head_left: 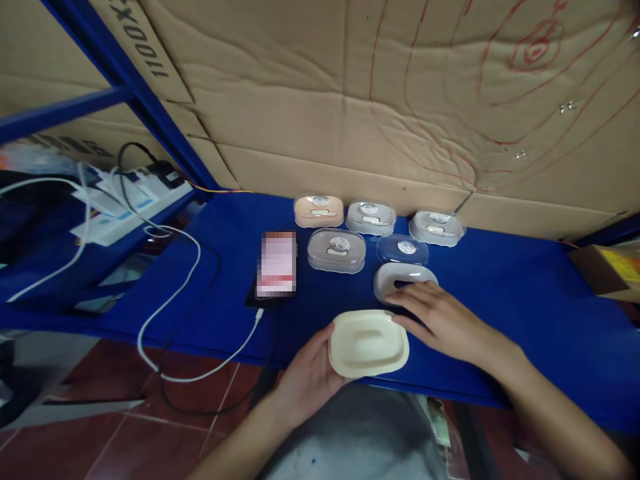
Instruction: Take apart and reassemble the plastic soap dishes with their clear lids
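Observation:
My left hand (313,380) is closed on the left and lower edge of a cream oval plastic dish (370,347), its hollow side facing up. A raised bar runs across the dish's middle. My right hand (435,317) reaches in from the right, its fingers stretched over a pale grey oval dish (385,277) that lies on the blue table (480,293). The fingertips are by a dark spot in that dish; whether they press on it is unclear. The right thumb is at the cream dish's upper right edge. A clear oval lid (395,251) with a round sticker lies just behind the grey dish.
Several lidded oval boxes stand behind, among them a peach one (319,215) and a grey-brown one (325,257). A phone (277,263) with a white cable (245,340) lies left. Left of it is a power strip (107,223); a cardboard wall (300,100) rises at the back.

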The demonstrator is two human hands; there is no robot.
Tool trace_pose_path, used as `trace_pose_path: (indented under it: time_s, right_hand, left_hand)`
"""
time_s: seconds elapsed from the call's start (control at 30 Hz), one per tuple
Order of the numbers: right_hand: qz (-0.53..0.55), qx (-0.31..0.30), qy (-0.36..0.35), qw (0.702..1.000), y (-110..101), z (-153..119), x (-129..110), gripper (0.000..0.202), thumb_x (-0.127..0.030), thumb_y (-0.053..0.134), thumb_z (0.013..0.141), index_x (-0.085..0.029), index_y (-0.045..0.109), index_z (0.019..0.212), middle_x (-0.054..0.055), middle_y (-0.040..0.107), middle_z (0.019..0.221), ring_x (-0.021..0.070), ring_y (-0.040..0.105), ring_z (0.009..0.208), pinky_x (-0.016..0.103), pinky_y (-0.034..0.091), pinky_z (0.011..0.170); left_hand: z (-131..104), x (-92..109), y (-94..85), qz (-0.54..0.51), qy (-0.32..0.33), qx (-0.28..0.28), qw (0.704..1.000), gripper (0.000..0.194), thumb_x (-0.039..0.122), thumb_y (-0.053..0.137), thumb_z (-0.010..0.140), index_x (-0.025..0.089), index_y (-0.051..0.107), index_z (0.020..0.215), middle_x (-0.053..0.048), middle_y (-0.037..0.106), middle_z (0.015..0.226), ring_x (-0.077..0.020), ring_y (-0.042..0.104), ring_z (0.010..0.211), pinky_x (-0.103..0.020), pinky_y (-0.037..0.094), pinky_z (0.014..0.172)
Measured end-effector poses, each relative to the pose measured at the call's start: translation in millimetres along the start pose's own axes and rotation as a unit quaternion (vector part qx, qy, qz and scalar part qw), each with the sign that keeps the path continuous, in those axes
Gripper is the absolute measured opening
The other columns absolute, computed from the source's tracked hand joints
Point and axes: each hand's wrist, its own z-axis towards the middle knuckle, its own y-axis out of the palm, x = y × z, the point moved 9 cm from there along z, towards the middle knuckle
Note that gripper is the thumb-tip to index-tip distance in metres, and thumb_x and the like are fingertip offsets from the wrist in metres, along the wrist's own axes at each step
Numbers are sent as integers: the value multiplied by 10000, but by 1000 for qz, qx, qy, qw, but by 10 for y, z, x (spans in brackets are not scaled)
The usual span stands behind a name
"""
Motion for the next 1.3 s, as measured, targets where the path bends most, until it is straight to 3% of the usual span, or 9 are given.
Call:
trace_pose_path:
  time_s: [0.1, 0.27, 0.4, 0.53, 0.7, 0.97, 1.1, 1.23, 1.3]
  right_hand:
    - [-17, -16, 24, 999, 71, -3, 330, 402, -345, 657, 1030, -212, 638, 1409, 147, 721, 1317, 330, 675, 1240, 569, 531, 1068]
    - [-11, 1, 30, 1000, 209, -17, 385, 453, -212, 582, 1046, -214, 568, 1499, 152, 700, 1402, 315, 657, 1304, 577, 505, 1114]
    - [-13, 54, 27, 998, 100, -6, 214, 455, -291, 533, 1086, -166, 535, 1524, 178, 678, 1437, 315, 645, 1324, 558, 513, 1110]
    - [16, 77, -65, 995, 76, 20, -217, 463, -303, 538, 1086, -135, 539, 1518, 166, 705, 1393, 275, 657, 1298, 488, 534, 1096]
    - [1, 98, -154, 983, 191, -15, -586, 422, -274, 599, 1054, -134, 607, 1453, 130, 746, 1316, 252, 679, 1230, 464, 557, 1064]
    - [-34, 97, -168, 980, 294, -26, -573, 403, -213, 612, 1048, -140, 623, 1444, 120, 705, 1419, 256, 633, 1348, 487, 522, 1171]
    - [-60, 90, -177, 978, 316, -26, -594, 410, -214, 602, 1055, -95, 614, 1447, 138, 695, 1436, 275, 645, 1349, 497, 520, 1189]
    - [-68, 81, -184, 977, 345, -37, -631, 422, -75, 559, 1034, -79, 599, 1454, 149, 648, 1497, 263, 589, 1425, 476, 485, 1228]
    - [-40, 81, -185, 979, 328, -41, -601, 427, -119, 548, 1053, -95, 575, 1478, 147, 639, 1507, 251, 556, 1459, 479, 470, 1240]
  left_hand:
    - [93, 47, 38, 18, -5, -9, 1000, 218, 343, 664, 1013, 197, 780, 1125, -47, 817, 1105, -224, 750, 1033, -339, 592, 882]
    - [188, 91, 3, 31, -7, -15, 999, 214, 346, 708, 982, 227, 769, 1149, -36, 820, 1089, -247, 750, 1043, -342, 583, 866]
    - [166, 82, 33, 38, -26, -41, 998, 290, 395, 637, 1024, 237, 750, 1240, -45, 801, 1216, -268, 731, 1144, -422, 571, 988]
    - [140, 87, 78, 23, -33, -56, 998, 341, 415, 560, 1064, 217, 740, 1275, -74, 796, 1246, -277, 722, 1176, -490, 539, 1062]
    - [132, 154, 118, -4, 17, -75, 997, 353, 400, 555, 1073, 165, 738, 1262, -106, 792, 1215, -246, 732, 1081, -442, 533, 1033]
    - [131, 169, 61, -30, 58, -35, 997, 244, 293, 660, 1030, 153, 755, 1206, -76, 810, 1160, -193, 740, 999, -382, 558, 1007]
    - [118, 177, 82, -37, 60, -16, 997, 229, 303, 630, 1050, 153, 766, 1157, -67, 816, 1125, -175, 743, 973, -351, 580, 970]
    - [121, 199, 75, -45, 65, -3, 997, 258, 275, 562, 1083, 127, 759, 1159, -87, 815, 1109, -181, 746, 973, -356, 582, 966]
    - [130, 204, 54, -48, 64, -3, 997, 262, 277, 560, 1083, 130, 754, 1179, -90, 815, 1118, -190, 748, 985, -374, 576, 987]
